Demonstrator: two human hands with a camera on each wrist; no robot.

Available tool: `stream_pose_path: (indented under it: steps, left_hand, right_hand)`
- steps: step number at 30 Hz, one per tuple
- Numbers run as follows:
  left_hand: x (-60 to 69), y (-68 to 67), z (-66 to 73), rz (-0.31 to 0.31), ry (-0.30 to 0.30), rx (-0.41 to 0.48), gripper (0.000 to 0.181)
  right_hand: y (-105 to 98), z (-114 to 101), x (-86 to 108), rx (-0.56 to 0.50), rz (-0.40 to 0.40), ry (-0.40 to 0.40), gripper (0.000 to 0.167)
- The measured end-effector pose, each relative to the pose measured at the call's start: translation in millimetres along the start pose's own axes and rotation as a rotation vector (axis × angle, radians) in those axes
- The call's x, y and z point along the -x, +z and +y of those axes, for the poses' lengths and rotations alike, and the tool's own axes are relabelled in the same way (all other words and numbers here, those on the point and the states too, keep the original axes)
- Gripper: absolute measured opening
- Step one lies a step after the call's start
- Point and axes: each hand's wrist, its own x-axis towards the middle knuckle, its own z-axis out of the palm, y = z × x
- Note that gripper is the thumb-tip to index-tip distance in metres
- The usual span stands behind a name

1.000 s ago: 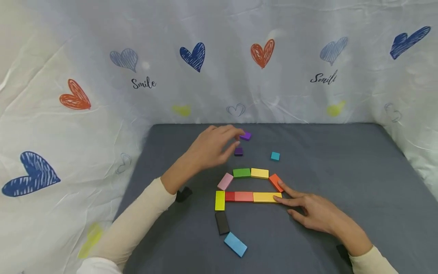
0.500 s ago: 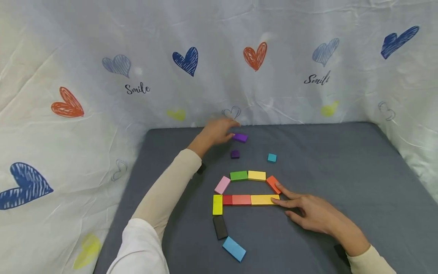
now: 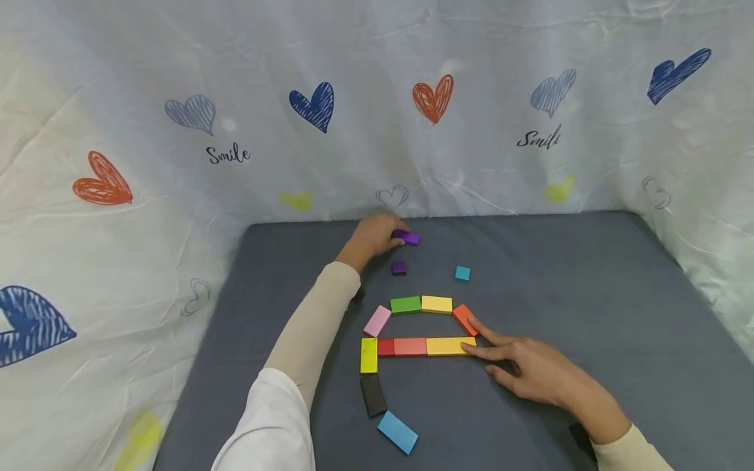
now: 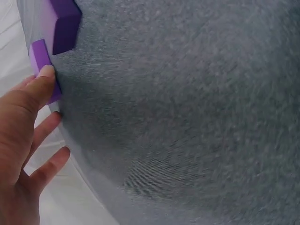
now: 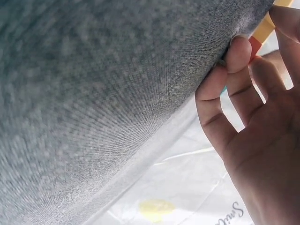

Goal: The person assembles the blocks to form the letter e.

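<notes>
At the far edge of the table, my left hand (image 3: 376, 237) pinches a long purple block (image 3: 410, 239) between thumb and fingers; the left wrist view shows the thumb pressed on its near face. A smaller dark purple block (image 3: 399, 268) lies just nearer. My right hand (image 3: 533, 369) rests with fingers extended, touching the right end of a long yellow-orange block (image 3: 444, 347) and the orange block (image 3: 463, 319). Those two belong to a shape laid out with red (image 3: 385, 347), salmon (image 3: 410, 347), pink (image 3: 377, 321), green (image 3: 406, 305) and pale yellow (image 3: 437, 304) blocks.
Bright yellow (image 3: 368, 355), black (image 3: 373, 395) and light blue (image 3: 397, 432) blocks continue the shape down the left side. A small teal block (image 3: 462, 274) lies beyond it. A white curtain (image 3: 353, 163) printed with hearts stands behind the grey table (image 3: 559, 275).
My left hand has reached to the far edge and taken hold of the long purple block. The right hand stays at the yellow-orange and orange blocks. The head view has shifted slightly.
</notes>
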Motion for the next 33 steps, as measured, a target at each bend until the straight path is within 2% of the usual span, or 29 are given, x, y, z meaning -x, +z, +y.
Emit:
stream_pose_path:
  steps: [3,8,11,14,18,24,30,33]
  left_hand:
    - [2.5,1.4,-2.7,0.035,-0.018,-0.005,0.039]
    - [17.4,-7.7,-10.4,0.113,-0.038,0.02,0.039]
    - [31.5,-14.7,-9.7,0.187,0.001,0.035,0.039]
    - [52.4,-21.1,-3.5,0.269,0.053,0.049,0.039]
    - [84.7,-27.9,12.5,0.336,0.12,0.072,0.039]
    - [126.9,-33.6,46.4,0.371,0.253,0.108,0.034]
    - [161.1,-31.7,81.1,0.39,0.363,0.156,0.033]
    - [172.8,-30.1,95.4,0.395,0.406,0.149,0.035]
  right_hand:
    - [1,0,0.1,0.0,0.008,-0.004,0.058]
    - [0,-1,-2.4,0.002,0.016,-0.029,0.057]
    - [-1,-1,-1.4,0.003,0.012,-0.016,0.057]
    - [-2,-2,-0.3,0.005,0.008,-0.018,0.057]
    - [-2,-4,1.2,0.0,-0.006,-0.007,0.057]
    - [-3,-3,2.6,-0.002,-0.017,0.017,0.058]
    - [-3,-3,1.9,-0.011,-0.018,0.018,0.058]
    - [-2,-2,1.8,-0.013,-0.016,0.016,0.058]
